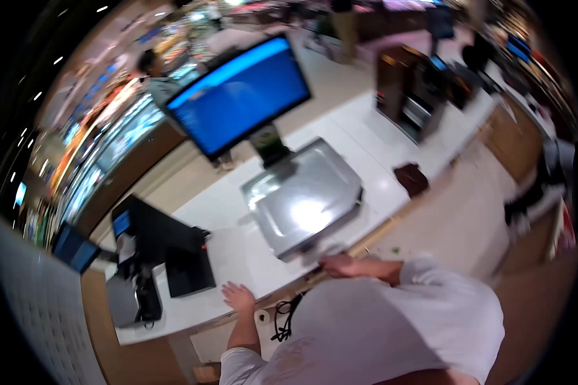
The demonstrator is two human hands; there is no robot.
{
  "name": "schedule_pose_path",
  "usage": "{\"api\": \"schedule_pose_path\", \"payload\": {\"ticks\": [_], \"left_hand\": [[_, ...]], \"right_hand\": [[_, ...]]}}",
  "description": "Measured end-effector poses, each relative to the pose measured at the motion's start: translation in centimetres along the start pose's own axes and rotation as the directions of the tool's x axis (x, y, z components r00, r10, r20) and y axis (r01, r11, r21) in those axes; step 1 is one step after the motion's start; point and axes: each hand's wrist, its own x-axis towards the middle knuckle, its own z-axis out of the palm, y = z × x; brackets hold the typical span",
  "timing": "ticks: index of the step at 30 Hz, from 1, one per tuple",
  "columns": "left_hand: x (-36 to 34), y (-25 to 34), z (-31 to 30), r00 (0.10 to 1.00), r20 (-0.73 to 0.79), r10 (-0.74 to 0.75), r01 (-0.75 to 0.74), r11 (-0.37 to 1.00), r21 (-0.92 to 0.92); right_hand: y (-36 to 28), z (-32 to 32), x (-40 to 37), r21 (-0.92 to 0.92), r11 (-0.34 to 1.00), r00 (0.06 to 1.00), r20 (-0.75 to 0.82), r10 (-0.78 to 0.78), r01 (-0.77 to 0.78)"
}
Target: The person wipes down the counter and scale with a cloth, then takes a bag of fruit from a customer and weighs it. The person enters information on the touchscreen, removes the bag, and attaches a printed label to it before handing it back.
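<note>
Through the head camera I see my left hand (238, 297) lying palm down with its fingers spread on the white countertop (237, 253). It holds nothing, and it looks to me like a bracing rest near the counter's front edge. My right hand (340, 264) reaches across from the white sleeve to the near edge of the flat stainless-steel scale platter (305, 196). It touches or nearly touches the rim, but blur keeps me from telling whether the fingers are curled on anything. The platter sits bare in the middle of the counter, directly in front of me, probably so that both hands can reach it. The blue-lit flat screen on its black post (241, 96) rises just behind the platter and tilts toward me for reading. A black boxy terminal (173, 247) stands just beyond my left hand. A small dark brown object (411, 178) lies well apart, off to the right. Another person (154, 70) stands beyond the glass cases.
</note>
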Motion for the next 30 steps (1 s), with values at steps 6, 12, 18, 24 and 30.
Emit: {"api": "schedule_pose_path", "payload": {"ticks": [6,12,18,24,30], "left_hand": [[-1.7,4.3,0.5,0.999,-0.017,0.028,-0.028,1.0,0.002],[-1.9,5.1,-0.5,0.999,0.029,-0.016,0.016,1.0,-0.007],[-4.0,6.0,0.4,0.998,0.06,-0.009,0.012,0.999,-0.039],[-8.8,7.7,0.4,1.0,-0.02,-0.007,0.003,0.986,-0.167],[-10.8,7.4,0.4,0.997,0.073,0.001,0.016,0.973,-0.232]], "right_hand": [[-2.7,-10.6,-8.7,-0.595,0.778,0.958,-0.285,0.028,-0.2],[-3.0,-27.0,-12.7,-0.7,0.329,0.553,-0.707,-0.441,-0.634],[-2.0,-33.8,-10.6,-0.291,0.102,0.274,-0.949,-0.159,-0.951],[0.0,-25.4,-10.2,-0.824,0.287,0.812,-0.55,-0.195,-0.489],[-3.3,-27.2,-10.1,-0.684,0.587,0.841,-0.541,-0.012,-0.432]]}}
